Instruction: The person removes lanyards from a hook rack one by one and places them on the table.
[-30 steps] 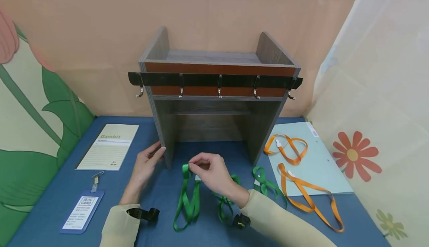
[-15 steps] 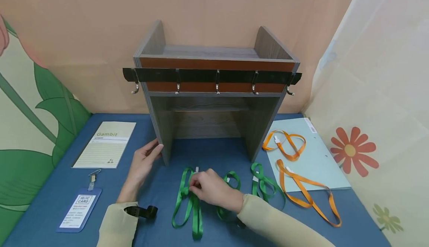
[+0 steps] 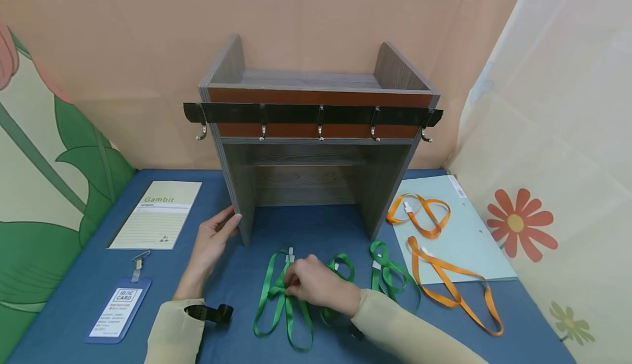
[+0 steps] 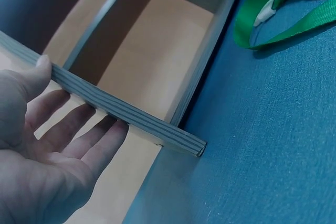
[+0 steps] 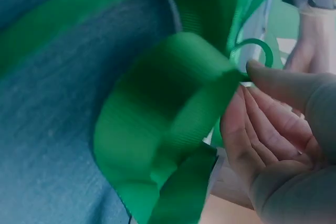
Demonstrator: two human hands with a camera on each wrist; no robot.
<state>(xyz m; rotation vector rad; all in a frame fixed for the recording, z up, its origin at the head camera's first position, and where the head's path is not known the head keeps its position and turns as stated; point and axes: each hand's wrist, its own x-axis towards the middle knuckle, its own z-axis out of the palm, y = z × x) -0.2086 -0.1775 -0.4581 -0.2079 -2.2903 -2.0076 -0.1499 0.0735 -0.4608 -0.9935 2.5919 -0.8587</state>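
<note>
In the head view, my left hand (image 3: 211, 243) rests at the lower left side panel of a grey wooden shelf (image 3: 323, 98). The left wrist view shows the thumb on the panel's striped front edge (image 4: 126, 111) and relaxed fingers along its outer face. My right hand (image 3: 316, 283) pinches a green lanyard (image 3: 277, 291) between thumb and fingers, close over the blue cloth. Its straps lie crossed in loops, with a pale clip (image 3: 291, 254) at the far end. A second green lanyard (image 3: 352, 268) lies partly hidden behind the right hand.
A black rail (image 3: 296, 113) with several metal hooks crosses the shelf front. Another green lanyard (image 3: 392, 276) lies to the right. Two orange lanyards (image 3: 439, 297) overlap a light blue folder (image 3: 474, 254). A notepad (image 3: 160, 210) and blue ID card holder (image 3: 118, 312) lie left.
My right hand has moved down from its raised position, and the green lanyard's folded straps have dropped and spread into wider loops. The left hand keeps its place at the shelf panel.
</note>
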